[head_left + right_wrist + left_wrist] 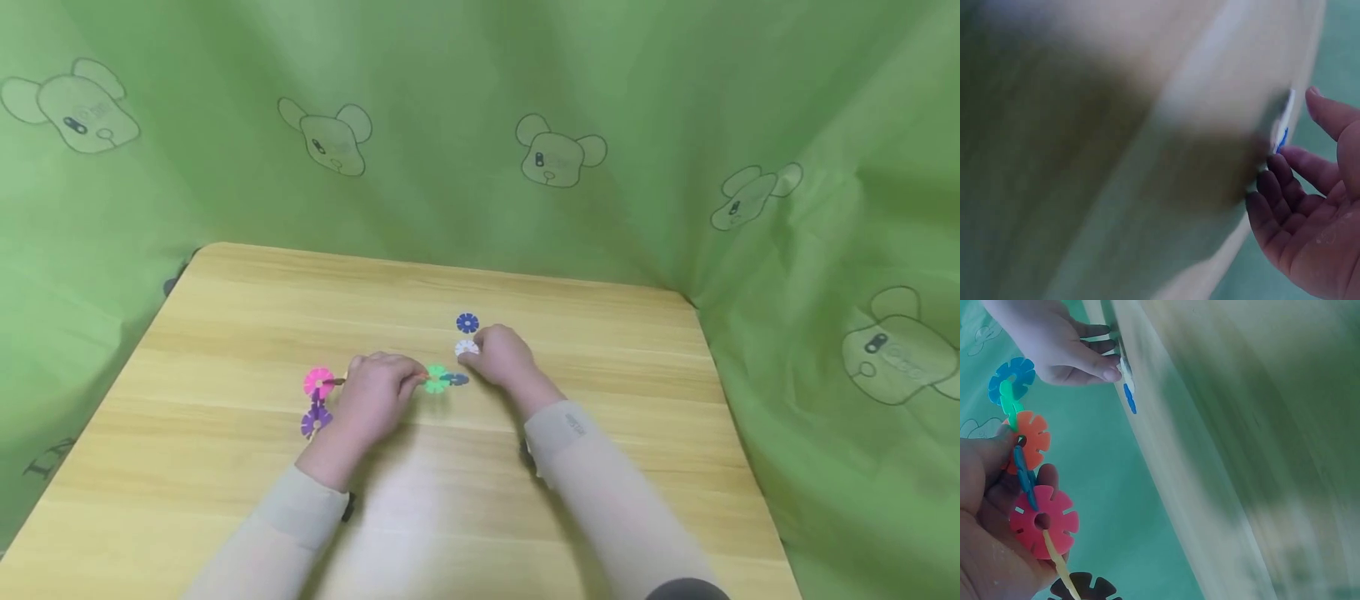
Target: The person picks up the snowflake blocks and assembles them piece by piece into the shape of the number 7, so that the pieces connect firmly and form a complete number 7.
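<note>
My left hand [377,398] pinches the orange disc [1036,439] of a chain of slotted plastic snowflake discs, held above the table. A green disc [436,380] and a blue disc [1012,380] form its free end. Past the hand hang a pink disc [1054,520], a cream one [1058,559] and a dark brown one [1088,586]; a purple disc [316,421] ends the visible chain in the head view. My right hand [507,360] is at a white disc [467,347] lying on the table, thumb and index finger apart beside its edge. Just beyond lies a dark blue disc [467,322].
The wooden table [600,500] has its far edge close to a green curtain [450,200] printed with bear heads. The curtain also hangs along the right side. A dark rounded object [686,590] shows at the bottom right edge.
</note>
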### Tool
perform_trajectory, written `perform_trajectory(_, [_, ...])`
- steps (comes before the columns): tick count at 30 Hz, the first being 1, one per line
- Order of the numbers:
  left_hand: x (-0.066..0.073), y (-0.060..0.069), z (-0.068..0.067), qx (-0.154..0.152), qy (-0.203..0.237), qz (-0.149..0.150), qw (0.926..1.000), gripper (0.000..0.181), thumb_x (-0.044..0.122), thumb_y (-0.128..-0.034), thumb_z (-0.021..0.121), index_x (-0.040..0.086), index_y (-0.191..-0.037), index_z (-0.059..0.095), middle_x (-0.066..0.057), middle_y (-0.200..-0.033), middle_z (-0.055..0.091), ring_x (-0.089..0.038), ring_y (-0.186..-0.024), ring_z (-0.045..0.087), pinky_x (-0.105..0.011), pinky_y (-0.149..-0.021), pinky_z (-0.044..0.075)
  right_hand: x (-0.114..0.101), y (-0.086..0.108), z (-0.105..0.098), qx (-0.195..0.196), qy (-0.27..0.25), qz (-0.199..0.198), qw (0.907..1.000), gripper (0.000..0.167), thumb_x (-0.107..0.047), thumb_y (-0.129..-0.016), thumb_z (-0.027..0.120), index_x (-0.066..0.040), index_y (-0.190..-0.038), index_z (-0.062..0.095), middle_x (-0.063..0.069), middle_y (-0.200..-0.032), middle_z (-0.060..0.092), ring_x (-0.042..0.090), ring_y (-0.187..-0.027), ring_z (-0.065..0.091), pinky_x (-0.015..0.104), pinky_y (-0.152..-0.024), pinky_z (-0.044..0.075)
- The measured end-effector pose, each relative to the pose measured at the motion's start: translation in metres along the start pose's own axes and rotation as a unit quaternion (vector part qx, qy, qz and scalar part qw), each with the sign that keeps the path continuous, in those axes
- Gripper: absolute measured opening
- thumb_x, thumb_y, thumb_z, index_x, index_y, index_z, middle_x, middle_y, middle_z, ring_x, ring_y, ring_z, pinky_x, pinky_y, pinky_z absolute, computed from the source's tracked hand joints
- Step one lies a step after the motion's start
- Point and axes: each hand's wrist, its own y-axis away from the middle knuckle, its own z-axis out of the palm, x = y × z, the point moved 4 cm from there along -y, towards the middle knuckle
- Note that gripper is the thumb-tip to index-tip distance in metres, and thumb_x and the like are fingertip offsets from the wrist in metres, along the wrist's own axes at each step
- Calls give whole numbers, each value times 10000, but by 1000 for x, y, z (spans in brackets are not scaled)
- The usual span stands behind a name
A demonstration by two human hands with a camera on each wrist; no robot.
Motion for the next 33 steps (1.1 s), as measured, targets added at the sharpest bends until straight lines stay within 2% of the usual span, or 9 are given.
perform_trajectory(7, [1, -1, 1, -10, 56, -9, 10000, 148, 276, -1030, 704, 170, -1077, 797, -13, -1131, 788, -257, -1079, 704, -482, -992, 463, 5, -7, 11, 175, 164, 316, 9992, 552, -422, -944, 803, -33, -1323, 707, 150, -1270, 695, 350, -1188, 648, 506, -1081, 510])
perform_trajectory(16, [2, -1, 1, -14, 99, -46, 9999, 140, 267, -1029, 706, 168, -1071, 797, -12, -1132, 789, -258, -1085, 704, -478, -982, 459, 6, -8, 16, 402, -518, 466, 9968, 537, -313, -907, 855, -16, -1320, 684, 165, -1300, 694, 359, -1209, 642, 500, -1105, 500])
perform_trajectory(21, [2, -1, 0, -77, 138, -100, 9998, 163, 273, -1033, 698, 154, -1085, 796, -18, -1140, 787, -270, -1097, 702, -496, -1010, 453, 8, -2, 16, 644, -814, 555, 9930, 505, -257, -878, 883, -23, -1272, 674, 136, -1197, 713, 326, -1093, 663, 479, -1031, 541])
perform_trajectory(28, [-2, -1, -3, 49, 180, -109, 9998, 152, 250, -1028, 699, 140, -1069, 796, -21, -1119, 792, -272, -1066, 714, -506, -1006, 453, 12, 11, 12, 894, -1383, 492, 9851, 295, -118, -937, 795, -42, -1197, 677, 115, -1035, 686, 299, -969, 655, 451, -891, 592])
perform_trajectory(33, [-3, -1, -4, 79, 216, -129, 9997, 148, 242, -1028, 699, 138, -1067, 796, -23, -1112, 793, -271, -1054, 717, -512, -1004, 453, 17, 23, 6, 965, -1868, 392, 9768, 256, -139, -961, 768, -40, -1186, 701, 107, -1009, 696, 275, -940, 661, 427, -868, 599])
